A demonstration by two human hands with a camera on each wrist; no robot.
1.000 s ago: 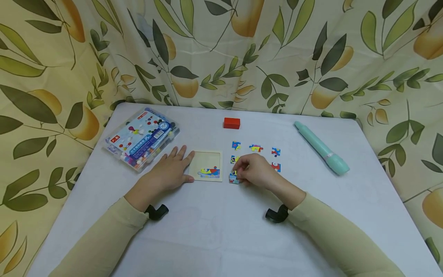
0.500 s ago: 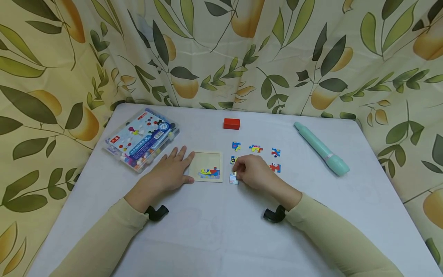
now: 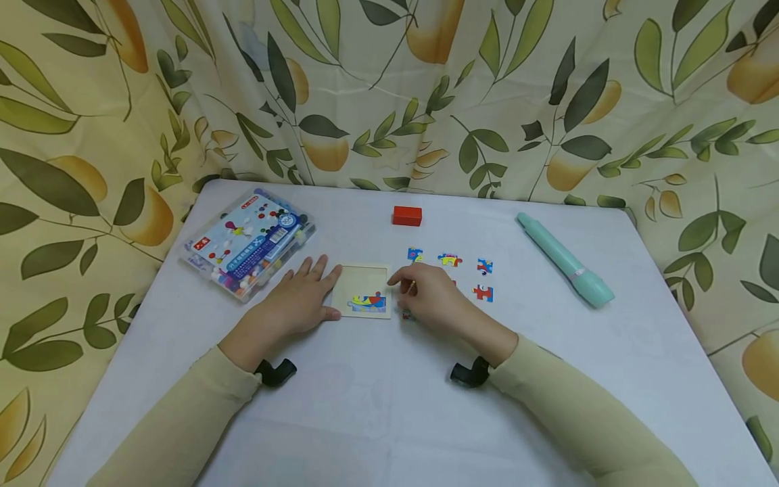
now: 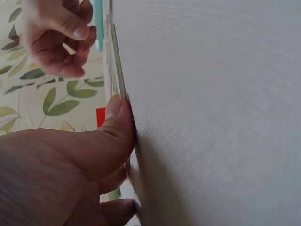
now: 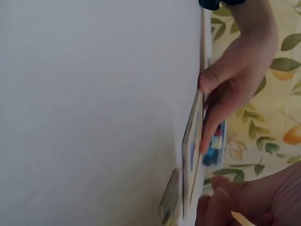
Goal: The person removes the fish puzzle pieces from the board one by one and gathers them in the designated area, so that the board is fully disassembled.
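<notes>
My left hand point(image 3: 304, 297) lies with its fingers spread, its thumb and forefinger touching the left edge of a square wooden puzzle tray point(image 3: 390, 277). Joined puzzle pieces point(image 3: 368, 303) with a colourful picture fill the tray's lower right part. Just over the tray's right edge, my right hand point(image 3: 429, 294) pinches a small wooden puzzle piece point(image 3: 412, 287), seen edge-on; its picture is hidden. Loose pieces lie to the right: a blue one point(image 3: 415, 254), a yellow-red one point(image 3: 450, 260), a blue-red one point(image 3: 484, 266) and a red one point(image 3: 483, 293). Another piece point(image 3: 408, 315) is partly covered by my right hand.
A clear plastic case point(image 3: 246, 243) of colourful parts stands at the back left. A red block point(image 3: 407, 216) sits behind the loose pieces. On the right lies a mint-green tapered cylinder point(image 3: 566, 260). A white cloth point(image 3: 377, 406) covers the table, with a patterned curtain behind it.
My right hand has lifted a puzzle piece from the left column of loose pieces and moved left to the tray's right edge. My left hand stays in place.
</notes>
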